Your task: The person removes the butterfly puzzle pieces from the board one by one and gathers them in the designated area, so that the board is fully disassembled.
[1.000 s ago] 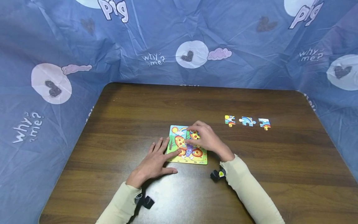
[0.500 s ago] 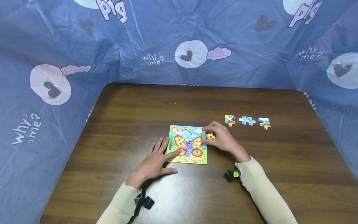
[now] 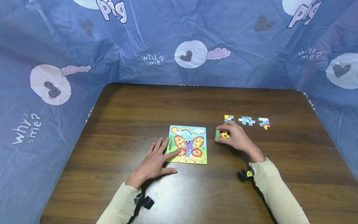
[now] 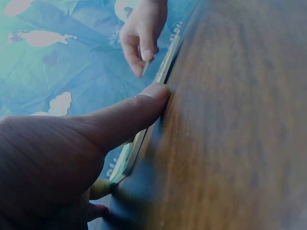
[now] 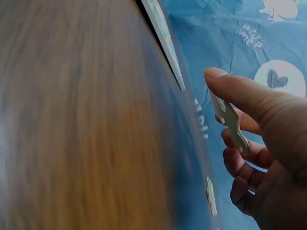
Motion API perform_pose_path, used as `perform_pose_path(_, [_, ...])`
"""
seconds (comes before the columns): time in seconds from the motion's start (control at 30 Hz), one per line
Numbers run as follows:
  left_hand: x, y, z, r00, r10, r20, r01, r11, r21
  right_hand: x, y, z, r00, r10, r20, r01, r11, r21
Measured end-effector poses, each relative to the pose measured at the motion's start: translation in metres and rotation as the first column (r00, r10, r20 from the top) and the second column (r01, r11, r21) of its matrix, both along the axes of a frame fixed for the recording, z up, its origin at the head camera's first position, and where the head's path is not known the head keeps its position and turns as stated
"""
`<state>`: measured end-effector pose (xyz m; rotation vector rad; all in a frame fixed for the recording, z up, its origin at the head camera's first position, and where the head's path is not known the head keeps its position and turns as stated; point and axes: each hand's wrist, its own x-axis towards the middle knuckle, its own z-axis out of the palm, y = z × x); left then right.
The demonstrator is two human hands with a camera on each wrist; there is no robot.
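A square butterfly puzzle board [image 3: 202,160] lies on the table in the head view, showing a sun, a rainbow and a purple butterfly. My left hand [image 3: 153,163] rests at its left side with fingers spread, the index fingertip over the lower left wing. Right of the board, my right hand [image 3: 239,140] pinches a puzzle piece [image 3: 224,133] with part of a spotted wing on it. Seen in the right wrist view, that thin piece [image 5: 231,123] is held up between thumb and fingers, above the table. The left thumb [image 4: 129,115] lies along the board's near edge in the left wrist view.
Three loose puzzle pieces lie in a row at the right: a sun piece [image 3: 229,118] partly behind the right hand, a rainbow piece [image 3: 247,120] and a cloud piece [image 3: 264,122]. A blue printed cloth [image 3: 156,34] hangs behind the wooden table [image 3: 134,115].
My right hand has carried the puzzle piece from over the board's upper right part rightward, past its edge, toward the loose pieces. The left hand has stayed in place.
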<state>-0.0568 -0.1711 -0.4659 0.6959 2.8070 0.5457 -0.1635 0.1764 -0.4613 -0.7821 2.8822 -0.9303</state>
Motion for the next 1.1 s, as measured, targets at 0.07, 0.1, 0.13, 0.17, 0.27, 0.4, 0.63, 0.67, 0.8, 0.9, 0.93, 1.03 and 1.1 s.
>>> perform_pose_path(0.07, [0.0,0.0,0.0,1.0,0.0,0.004,0.0,1.0,0.0,-0.001,0.005,-0.001,1.0,-0.012,0.001,0.012,1.0,0.009])
perform_pose_path(0.1, [0.0,0.0,0.0,1.0,-0.001,0.005,0.001,1.0,0.0,-0.001,0.008,-0.002,1.0,-0.018,0.003,0.018,1.0,0.012])
perform_pose_path(0.13, [0.0,0.0,0.0,1.0,-0.002,0.005,0.002,1.0,0.0,-0.001,0.01,-0.003,1.0,-0.022,0.004,0.022,1.0,0.016])
perform_pose_path(0.17, [-0.001,0.0,0.0,1.0,-0.002,0.006,0.002,1.0,0.0,-0.001,0.013,-0.004,1.0,-0.025,0.001,0.025,1.0,0.019])
perform_pose_path(0.27, [-0.001,0.0,-0.001,1.0,-0.004,0.005,0.004,1.0,-0.001,-0.003,0.019,-0.006,0.999,-0.029,-0.013,0.03,0.999,0.023])
perform_pose_path(0.4, [-0.001,0.0,-0.001,1.0,-0.001,0.005,0.001,1.0,-0.001,-0.005,0.026,-0.009,0.999,-0.03,-0.041,0.031,0.999,0.016])
perform_pose_path(0.63, [-0.001,-0.001,-0.001,1.0,0.0,0.005,0.0,1.0,-0.001,-0.008,0.031,-0.013,0.998,-0.039,-0.042,0.039,0.999,0.008])
perform_pose_path(0.67, [-0.001,-0.001,-0.001,1.0,0.001,0.006,-0.001,1.0,-0.001,-0.008,0.032,-0.013,0.998,-0.036,-0.043,0.037,0.999,0.008])
perform_pose_path(0.8, [0.0,-0.001,-0.001,1.0,0.004,0.012,-0.004,1.0,0.002,-0.009,0.033,-0.016,0.999,-0.04,-0.031,0.04,0.999,0.006])
perform_pose_path(0.9, [0.0,-0.001,-0.001,1.0,0.003,0.01,-0.003,1.0,-0.001,-0.009,0.034,-0.018,0.999,-0.042,-0.025,0.042,0.999,0.009])
perform_pose_path(0.93, [0.0,-0.001,-0.001,1.0,0.002,0.009,-0.002,1.0,-0.002,-0.01,0.034,-0.018,0.999,-0.042,-0.021,0.042,0.999,0.008])
perform_pose_path(1.03, [0.0,-0.001,-0.002,1.0,0.002,0.004,-0.002,1.0,-0.003,-0.011,0.035,-0.018,0.999,-0.038,-0.007,0.038,0.999,0.006])
perform_pose_path(1.1, [0.0,-0.001,-0.002,1.0,0.002,0.003,-0.002,1.0,-0.004,-0.011,0.035,-0.018,0.999,-0.037,0.004,0.036,0.999,0.004])
